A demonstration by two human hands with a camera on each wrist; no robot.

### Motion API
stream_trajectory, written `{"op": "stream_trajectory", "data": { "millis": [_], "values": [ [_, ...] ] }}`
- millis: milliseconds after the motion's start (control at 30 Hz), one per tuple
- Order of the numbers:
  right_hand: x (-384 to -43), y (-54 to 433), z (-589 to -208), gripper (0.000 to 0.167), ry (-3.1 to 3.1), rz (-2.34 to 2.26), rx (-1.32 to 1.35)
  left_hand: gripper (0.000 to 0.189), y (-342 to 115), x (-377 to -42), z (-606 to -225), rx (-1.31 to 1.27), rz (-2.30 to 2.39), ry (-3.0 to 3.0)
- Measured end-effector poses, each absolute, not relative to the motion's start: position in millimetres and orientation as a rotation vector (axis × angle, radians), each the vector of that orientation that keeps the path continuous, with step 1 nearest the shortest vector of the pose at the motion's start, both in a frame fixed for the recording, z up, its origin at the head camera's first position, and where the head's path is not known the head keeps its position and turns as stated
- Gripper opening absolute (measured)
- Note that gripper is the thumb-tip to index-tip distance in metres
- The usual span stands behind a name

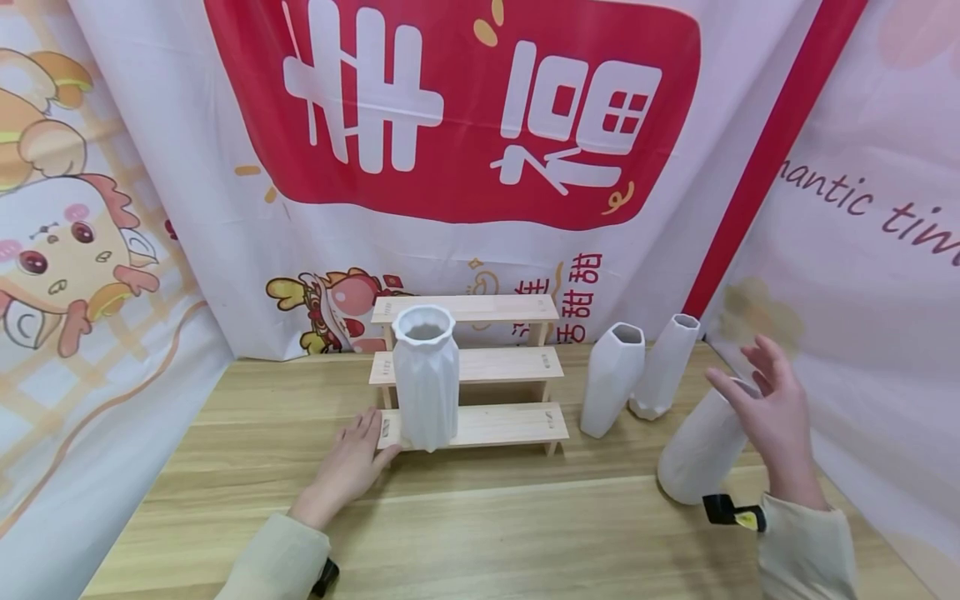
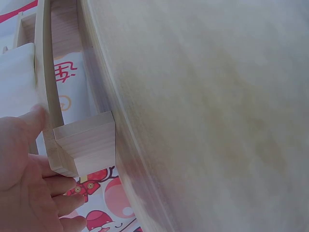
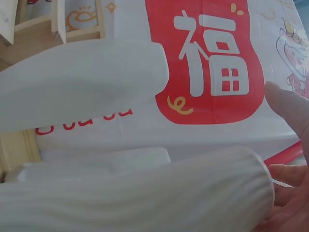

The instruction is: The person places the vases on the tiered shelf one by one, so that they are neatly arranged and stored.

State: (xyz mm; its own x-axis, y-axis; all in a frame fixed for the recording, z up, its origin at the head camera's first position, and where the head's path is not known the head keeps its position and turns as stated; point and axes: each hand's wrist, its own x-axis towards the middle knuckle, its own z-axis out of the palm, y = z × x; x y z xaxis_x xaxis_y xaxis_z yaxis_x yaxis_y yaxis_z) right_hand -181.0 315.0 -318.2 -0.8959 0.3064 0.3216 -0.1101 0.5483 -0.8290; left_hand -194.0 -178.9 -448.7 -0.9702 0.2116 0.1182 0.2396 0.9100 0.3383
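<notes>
A three-tier wooden stand (image 1: 510,425) bears a white fluted vase (image 1: 427,383) on its lowest step. My left hand (image 1: 345,467) holds the left end of that step, thumb along the front edge and fingers round the corner, as the left wrist view (image 2: 19,179) shows. At the right, my right hand (image 1: 776,417) is spread at the mouth of a white ribbed vase (image 1: 697,458). Its thumb (image 3: 285,104) stands apart from the vase, while the other fingers are partly hidden behind the rim.
Two more white vases, a faceted one (image 1: 611,383) and a slimmer one (image 1: 666,367), stand between the stand and my right hand. Printed cloth (image 1: 465,192) hangs behind and at both sides of the wooden table (image 1: 510,533).
</notes>
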Motion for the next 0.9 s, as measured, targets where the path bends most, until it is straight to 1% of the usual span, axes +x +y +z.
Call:
{"op": "stream_trajectory", "data": {
  "millis": [267,700,900],
  "values": [
    [-179.5,324.9,-335.1,0.086,-2.417,1.298,-0.211,0.070,-178.5,-194.6,-449.3,-0.347,-0.550,-2.992],
    [-178.5,325.4,-350.4,0.085,-2.457,1.284,-0.246,0.069,-178.7,-194.0,-448.1,-0.356,-0.556,-2.986],
    [-180.3,325.1,-354.8,0.079,-2.441,1.262,-0.256,0.069,-178.7,-194.8,-449.7,-0.358,-0.562,-2.982]
  ]
}}
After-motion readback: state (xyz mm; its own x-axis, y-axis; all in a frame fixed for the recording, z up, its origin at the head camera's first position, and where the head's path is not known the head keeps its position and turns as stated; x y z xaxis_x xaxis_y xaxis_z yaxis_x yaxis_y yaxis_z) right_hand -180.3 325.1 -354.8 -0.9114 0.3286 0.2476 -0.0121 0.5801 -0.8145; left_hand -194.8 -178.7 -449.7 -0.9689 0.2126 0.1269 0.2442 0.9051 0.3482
